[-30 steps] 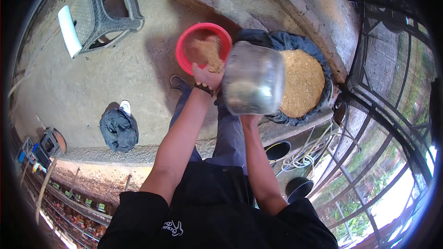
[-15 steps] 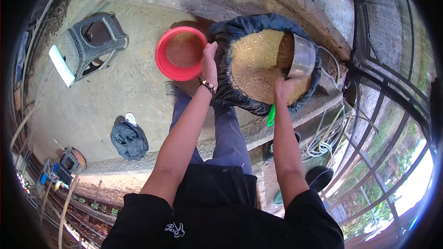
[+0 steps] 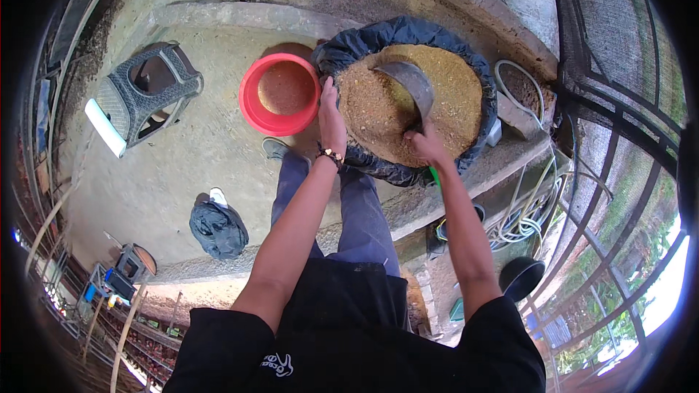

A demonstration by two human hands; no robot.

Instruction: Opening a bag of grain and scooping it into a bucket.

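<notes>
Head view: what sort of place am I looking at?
Probably a farm shed or pen area: there's a black sack of grainy meal, dark mesh along the right side, and pen-like rails at lower left.

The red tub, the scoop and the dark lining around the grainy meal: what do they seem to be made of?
Red tub: probably plastic, judging by its even colour and smooth rim.
Scoop: likely metal, with a dull grey sheen on its thin curved wall.
Dark lining: thin plastic sheet or fabric; its loose, crumpled folds leave that open.
</notes>
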